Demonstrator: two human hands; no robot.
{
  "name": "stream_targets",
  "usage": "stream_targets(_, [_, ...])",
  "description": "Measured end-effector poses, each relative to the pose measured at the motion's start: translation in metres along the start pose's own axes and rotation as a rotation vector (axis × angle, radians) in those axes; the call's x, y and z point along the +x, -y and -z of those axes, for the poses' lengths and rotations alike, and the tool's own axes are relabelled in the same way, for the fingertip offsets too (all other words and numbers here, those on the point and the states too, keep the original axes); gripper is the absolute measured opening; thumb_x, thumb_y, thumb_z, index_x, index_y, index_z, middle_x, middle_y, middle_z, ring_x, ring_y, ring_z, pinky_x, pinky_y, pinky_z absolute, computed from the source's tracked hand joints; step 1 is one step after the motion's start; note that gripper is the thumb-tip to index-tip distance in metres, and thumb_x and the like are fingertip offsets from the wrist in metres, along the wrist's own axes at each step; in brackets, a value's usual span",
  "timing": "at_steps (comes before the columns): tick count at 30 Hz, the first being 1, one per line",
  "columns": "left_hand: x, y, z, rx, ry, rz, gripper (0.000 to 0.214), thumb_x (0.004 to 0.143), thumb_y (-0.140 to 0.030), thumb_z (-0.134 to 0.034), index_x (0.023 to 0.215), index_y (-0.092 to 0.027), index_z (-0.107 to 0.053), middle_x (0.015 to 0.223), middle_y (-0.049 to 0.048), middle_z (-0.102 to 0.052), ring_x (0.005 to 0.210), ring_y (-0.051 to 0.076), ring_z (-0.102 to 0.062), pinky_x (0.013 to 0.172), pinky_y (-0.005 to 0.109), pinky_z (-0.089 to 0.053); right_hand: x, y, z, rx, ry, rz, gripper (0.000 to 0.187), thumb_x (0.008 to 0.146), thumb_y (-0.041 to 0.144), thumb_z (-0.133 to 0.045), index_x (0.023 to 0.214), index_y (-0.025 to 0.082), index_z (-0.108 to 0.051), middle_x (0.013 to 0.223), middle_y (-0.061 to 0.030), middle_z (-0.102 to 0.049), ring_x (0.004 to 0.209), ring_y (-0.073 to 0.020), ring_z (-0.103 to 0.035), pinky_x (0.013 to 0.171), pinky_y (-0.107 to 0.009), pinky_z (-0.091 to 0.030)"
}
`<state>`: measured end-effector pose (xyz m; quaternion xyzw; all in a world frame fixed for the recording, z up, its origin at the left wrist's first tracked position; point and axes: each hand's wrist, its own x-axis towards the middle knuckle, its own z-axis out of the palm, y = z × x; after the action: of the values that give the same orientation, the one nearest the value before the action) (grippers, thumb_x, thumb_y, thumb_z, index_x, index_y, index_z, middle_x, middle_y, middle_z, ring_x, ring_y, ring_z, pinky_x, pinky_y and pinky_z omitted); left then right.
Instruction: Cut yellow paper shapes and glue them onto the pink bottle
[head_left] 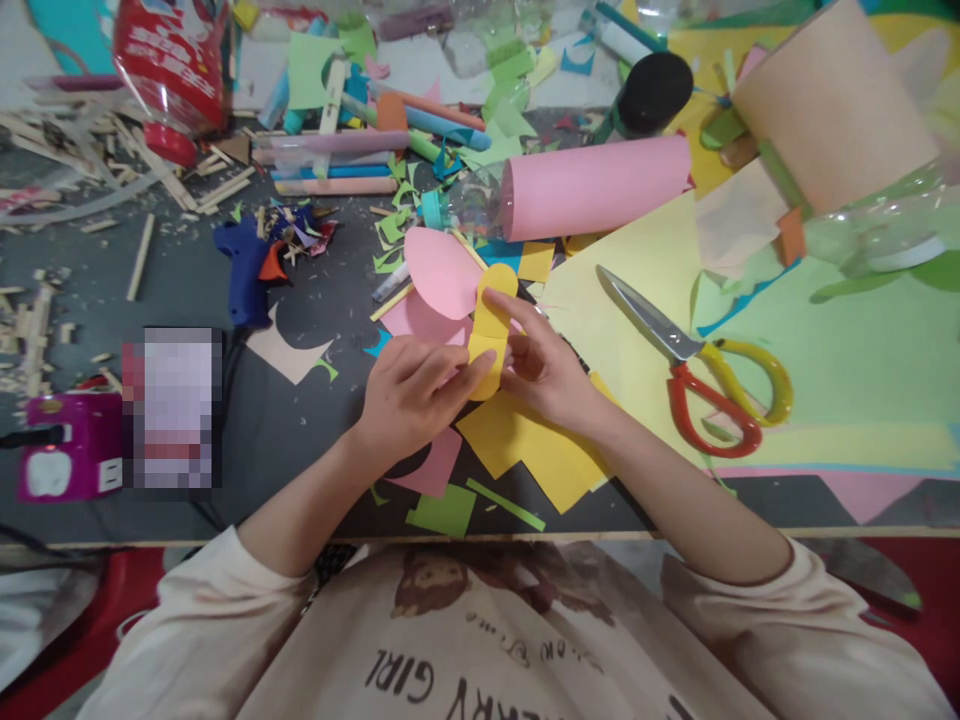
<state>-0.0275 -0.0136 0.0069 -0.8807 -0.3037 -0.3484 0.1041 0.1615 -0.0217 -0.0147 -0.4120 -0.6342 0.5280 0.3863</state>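
Between my two hands is a yellow paper strip (495, 312) with rounded ends and a crease across its middle. My left hand (420, 390) pinches its lower end, thumb on top. On the upper part rests the index finger of my right hand (551, 370), whose other fingers curl at the strip's right edge. Just beyond my left hand is a pink paper petal shape (442, 272), partly overlapped by the strip. Yellow paper offcuts (510, 450) lie under my wrists. To the right, scissors (694, 365) with red and yellow handles lie partly open on pale yellow paper.
A blue glue gun (247, 270) and a phone (178, 408) lie to the left, beside a purple box (71, 445). Behind my hands lies a bottle wrapped in pink paper (600, 188). A red-labelled bottle (172, 70), wooden sticks (141, 257) and a beige cylinder (832, 105) stand around.
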Motion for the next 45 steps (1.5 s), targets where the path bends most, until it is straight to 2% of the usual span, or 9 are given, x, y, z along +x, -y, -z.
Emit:
stream_targets(3, [-0.001, -0.0006, -0.0014, 0.01, 0.01, -0.003, 0.022, 0.092, -0.008, -0.053, 0.105, -0.022, -0.065, 0.075, -0.0012, -0.06, 0.07, 0.014, -0.052, 0.07, 0.03, -0.036, -0.0002, -0.0017, -0.0002, -0.021, -0.002, 0.018, 0.068, 0.085, 0.015, -0.058, 0.147, 0.036, -0.038, 0.125, -0.0054, -0.054, 0.066, -0.0098, -0.049, 0.063, -0.029, -0.054])
stream_targets(8, [-0.0005, -0.0011, -0.002, 0.022, -0.003, 0.001, 0.017, 0.092, -0.009, -0.056, 0.102, -0.021, -0.063, 0.074, -0.0012, -0.061, 0.069, 0.014, -0.052, 0.068, 0.03, -0.037, -0.0006, -0.0025, 0.0, -0.045, -0.006, 0.028, 0.073, 0.083, 0.008, -0.056, 0.147, 0.037, -0.037, 0.136, -0.0065, -0.051, 0.066, -0.0086, -0.051, 0.066, -0.029, -0.056])
stream_targets(12, [0.0008, -0.0009, -0.0009, 0.019, 0.004, 0.003, 0.015, 0.093, -0.011, -0.056, 0.102, -0.022, -0.063, 0.073, -0.0019, -0.062, 0.068, 0.013, -0.052, 0.067, 0.029, -0.036, -0.0006, -0.0022, 0.0003, -0.034, -0.001, 0.042, 0.073, 0.083, 0.008, -0.055, 0.148, 0.038, -0.037, 0.135, -0.0058, -0.052, 0.067, -0.0093, -0.052, 0.063, -0.028, -0.054])
stream_targets(21, [-0.001, -0.0014, -0.0012, 0.011, 0.031, 0.009, 0.03, 0.091, -0.004, -0.05, 0.109, -0.025, -0.062, 0.074, -0.002, -0.064, 0.07, 0.014, -0.056, 0.069, 0.028, -0.039, -0.0003, -0.0016, 0.001, 0.036, 0.021, 0.042, 0.067, 0.086, 0.014, -0.056, 0.147, 0.035, -0.037, 0.143, -0.0075, -0.047, 0.069, -0.0089, -0.053, 0.058, -0.025, -0.052])
stream_targets(35, [-0.0029, -0.0016, -0.0033, -0.014, 0.025, 0.024, 0.041, 0.089, -0.002, -0.052, 0.12, -0.027, -0.062, 0.076, -0.0017, -0.062, 0.071, 0.014, -0.053, 0.07, 0.029, -0.037, 0.0002, -0.0002, 0.0005, 0.057, 0.026, 0.022, 0.069, 0.084, 0.013, -0.057, 0.146, 0.036, -0.038, 0.139, -0.0067, -0.049, 0.068, -0.0098, -0.052, 0.06, -0.027, -0.052])
stream_targets(42, [-0.0042, -0.0013, -0.0028, -0.052, 0.033, 0.015, 0.031, 0.089, -0.006, -0.054, 0.113, -0.024, -0.063, 0.081, 0.0003, -0.064, 0.073, 0.015, -0.055, 0.071, 0.03, -0.038, -0.0006, -0.0021, 0.0004, 0.053, 0.032, 0.017, 0.069, 0.086, 0.014, -0.056, 0.147, 0.037, -0.035, 0.146, -0.0074, -0.044, 0.07, -0.0097, -0.055, 0.061, -0.027, -0.052])
stream_targets(45, [-0.0065, 0.0003, -0.0017, -0.224, 0.065, 0.149, 0.03, 0.09, -0.008, -0.049, 0.113, -0.023, -0.061, 0.091, 0.0035, -0.064, 0.08, 0.015, -0.059, 0.073, 0.03, -0.045, -0.0006, -0.0014, -0.0001, 0.083, 0.017, -0.012, 0.067, 0.087, 0.018, -0.057, 0.148, 0.036, -0.034, 0.146, -0.0085, -0.043, 0.074, -0.0106, -0.057, 0.061, -0.027, -0.052])
